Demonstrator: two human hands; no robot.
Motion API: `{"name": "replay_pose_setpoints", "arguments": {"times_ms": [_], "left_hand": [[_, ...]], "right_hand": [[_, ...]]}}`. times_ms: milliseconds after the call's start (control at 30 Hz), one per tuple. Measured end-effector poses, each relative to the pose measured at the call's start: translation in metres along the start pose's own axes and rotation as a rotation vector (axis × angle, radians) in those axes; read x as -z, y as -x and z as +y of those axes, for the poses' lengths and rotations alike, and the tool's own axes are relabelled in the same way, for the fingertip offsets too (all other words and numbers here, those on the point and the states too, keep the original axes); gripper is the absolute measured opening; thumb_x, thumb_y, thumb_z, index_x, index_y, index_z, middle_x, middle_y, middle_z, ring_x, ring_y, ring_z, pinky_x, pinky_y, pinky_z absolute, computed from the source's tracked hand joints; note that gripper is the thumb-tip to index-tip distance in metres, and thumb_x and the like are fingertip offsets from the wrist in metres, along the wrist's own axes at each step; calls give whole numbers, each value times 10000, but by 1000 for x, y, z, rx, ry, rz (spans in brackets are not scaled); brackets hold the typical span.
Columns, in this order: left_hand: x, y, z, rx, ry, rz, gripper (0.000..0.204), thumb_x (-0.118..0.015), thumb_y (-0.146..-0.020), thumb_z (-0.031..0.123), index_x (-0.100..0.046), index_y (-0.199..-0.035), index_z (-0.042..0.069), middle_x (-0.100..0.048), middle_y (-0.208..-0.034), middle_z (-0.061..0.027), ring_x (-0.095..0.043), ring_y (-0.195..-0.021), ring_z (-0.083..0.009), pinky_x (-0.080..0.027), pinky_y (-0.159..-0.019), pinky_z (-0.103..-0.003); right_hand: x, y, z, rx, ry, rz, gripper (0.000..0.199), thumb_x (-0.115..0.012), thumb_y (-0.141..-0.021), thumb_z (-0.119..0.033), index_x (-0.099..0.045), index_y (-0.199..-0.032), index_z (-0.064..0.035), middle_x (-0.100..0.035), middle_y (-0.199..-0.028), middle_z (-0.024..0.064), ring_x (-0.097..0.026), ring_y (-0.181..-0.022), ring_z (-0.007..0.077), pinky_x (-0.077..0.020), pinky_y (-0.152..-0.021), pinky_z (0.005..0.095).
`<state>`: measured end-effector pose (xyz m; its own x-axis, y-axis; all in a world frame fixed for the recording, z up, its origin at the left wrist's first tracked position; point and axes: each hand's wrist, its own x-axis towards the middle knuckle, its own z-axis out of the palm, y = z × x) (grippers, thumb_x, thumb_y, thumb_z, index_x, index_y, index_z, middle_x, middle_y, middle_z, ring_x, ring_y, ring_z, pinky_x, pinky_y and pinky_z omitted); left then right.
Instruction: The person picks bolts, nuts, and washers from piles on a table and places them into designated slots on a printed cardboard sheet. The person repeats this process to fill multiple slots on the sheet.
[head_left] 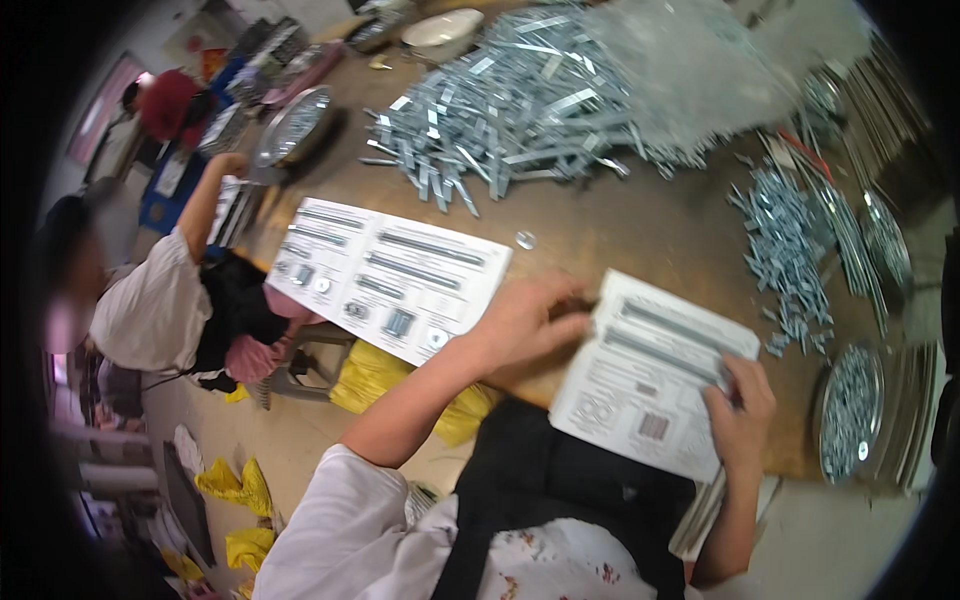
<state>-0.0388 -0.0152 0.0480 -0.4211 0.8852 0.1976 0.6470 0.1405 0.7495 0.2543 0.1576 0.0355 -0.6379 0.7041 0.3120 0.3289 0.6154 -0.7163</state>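
A white printed card (640, 400) lies tilted over the table's near edge, above my lap, with dark strip shapes and smaller part shapes on its face. My right hand (742, 405) grips its right edge, thumb on top. Beside its upper left edge is my left hand (535, 318), slightly blurred, thumb and fingers apart and their tips close to the card. Left of that hand lies a second printed card (450, 240), bearing similar strips and parts; another such card (315, 245) adjoins it farther left. A small clear round piece (525, 240) rests just beyond them.
A large heap of metal strips (500, 110) covers the far table, partly under a clear plastic bag (700, 70). Small metal parts (785, 250) are piled at right, near a filled round dish (850, 415). A co-worker's arm (205, 205) reaches in at left. Yellow sacks (375, 385) sit below.
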Motion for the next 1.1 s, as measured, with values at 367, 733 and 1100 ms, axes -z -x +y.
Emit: {"name": "replay_pose_setpoints", "arguments": {"times_ms": [367,733,1100], "left_hand": [[101,-84,-128,642,-831,153,493,-747,-745,513,-751,-812,24,-729,-838,-183,-711,-827,-366,-563,-735,-447],[-22,11,51,93,490,-258,74,-640,-864,50,-584,-906,72,-678,-888,-54,-678,-829,-157,-515,-671,-296],[-38,50,35,91,24,-130,329,-820,-767,107,-653,-1039,26,-648,-889,-105,-636,-811,-231,-501,-684,-334]], "right_hand": [[8,-11,-5,39,-75,133,203,-655,-784,62,-708,-974,16,-668,-959,91,-601,-739,135,-475,-649,233],[11,3,-3,-63,-329,107,180,-673,-876,5,-704,-1054,-2,-687,-862,49,-587,-654,80,-457,-580,220],[-34,11,-36,252,92,-208,179,-759,-783,-88,-731,-959,-66,-641,-859,44,-662,-695,213,-524,-595,326]]}}
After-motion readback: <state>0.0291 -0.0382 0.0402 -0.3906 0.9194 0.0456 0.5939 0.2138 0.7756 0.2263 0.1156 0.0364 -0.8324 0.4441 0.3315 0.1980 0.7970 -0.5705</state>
